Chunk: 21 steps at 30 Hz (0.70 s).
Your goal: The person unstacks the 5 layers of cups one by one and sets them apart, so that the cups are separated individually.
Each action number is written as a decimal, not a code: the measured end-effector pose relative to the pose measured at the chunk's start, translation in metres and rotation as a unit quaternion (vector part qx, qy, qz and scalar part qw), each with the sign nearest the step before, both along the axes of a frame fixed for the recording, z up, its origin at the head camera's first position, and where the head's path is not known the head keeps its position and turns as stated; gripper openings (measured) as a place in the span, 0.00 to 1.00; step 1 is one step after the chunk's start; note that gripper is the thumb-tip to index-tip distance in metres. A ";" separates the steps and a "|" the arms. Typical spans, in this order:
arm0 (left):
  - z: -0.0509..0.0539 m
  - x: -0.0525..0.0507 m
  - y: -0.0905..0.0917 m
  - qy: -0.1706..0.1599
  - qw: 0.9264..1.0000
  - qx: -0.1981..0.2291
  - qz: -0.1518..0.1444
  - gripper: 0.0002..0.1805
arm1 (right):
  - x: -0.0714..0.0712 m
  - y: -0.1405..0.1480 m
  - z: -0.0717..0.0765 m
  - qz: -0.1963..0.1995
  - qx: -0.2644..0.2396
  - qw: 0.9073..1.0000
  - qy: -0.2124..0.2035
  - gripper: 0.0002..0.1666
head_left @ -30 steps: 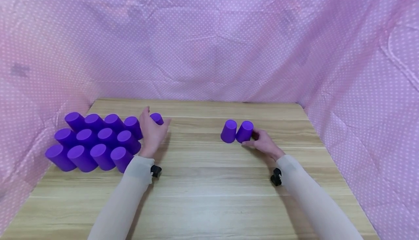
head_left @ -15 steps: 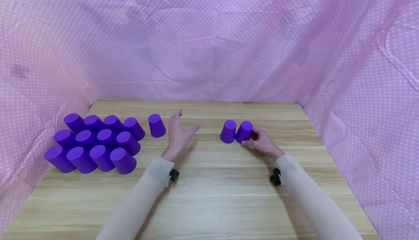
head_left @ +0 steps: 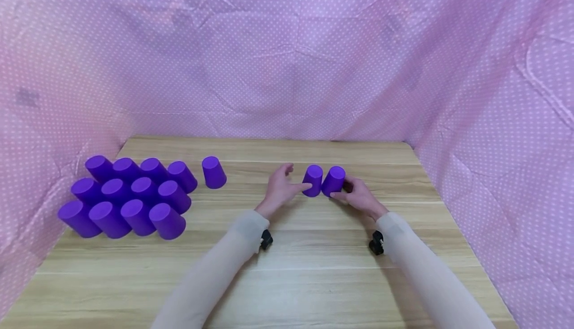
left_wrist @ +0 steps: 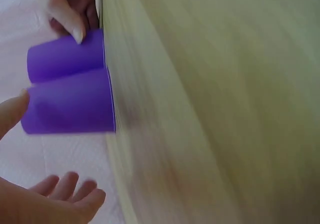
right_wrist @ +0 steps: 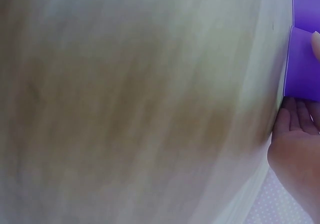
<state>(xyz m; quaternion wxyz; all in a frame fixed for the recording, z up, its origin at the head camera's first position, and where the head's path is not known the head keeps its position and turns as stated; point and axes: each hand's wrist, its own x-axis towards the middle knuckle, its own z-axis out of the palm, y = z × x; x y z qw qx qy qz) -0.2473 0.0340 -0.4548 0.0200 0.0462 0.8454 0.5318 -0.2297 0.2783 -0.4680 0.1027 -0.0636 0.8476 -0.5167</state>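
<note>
Two purple cups stand upside down on the wooden table, side by side and nearly touching: a left cup (head_left: pixel 315 178) and a right cup (head_left: pixel 334 179). My right hand (head_left: pixel 362 198) holds the right cup from its right side, thumb on the near face and fingers around behind. Left of the pair is my left hand (head_left: pixel 281 188), its thumb and fingers spread wide. In the left wrist view its thumb is close to the left cup (left_wrist: pixel 70 107), while the other fingers are apart from it. Whether the thumb touches is unclear.
At the left stand several upside-down purple cups (head_left: pixel 144 189) in three close rows. One lone purple cup (head_left: pixel 214 173) stands between those rows and my left hand. Pink dotted cloth (head_left: pixel 287 70) hangs behind and along both sides of the table (head_left: pixel 287 279).
My left hand has left the lone cup, which stays standing, and has moved right to the pair. My right hand has stayed at the right cup.
</note>
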 end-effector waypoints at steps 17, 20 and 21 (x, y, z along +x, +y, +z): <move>-0.006 0.000 0.029 0.010 0.999 0.002 -0.031 0.30 | -0.002 0.000 -0.008 -0.013 0.015 1.000 0.007 0.36; -0.005 0.000 0.023 0.002 1.000 0.002 -0.015 0.30 | -0.002 0.001 -0.007 -0.007 0.015 1.000 0.015 0.35; -0.004 0.000 0.021 -0.001 1.000 0.002 -0.009 0.30 | -0.002 0.002 -0.007 -0.006 0.014 1.000 0.018 0.35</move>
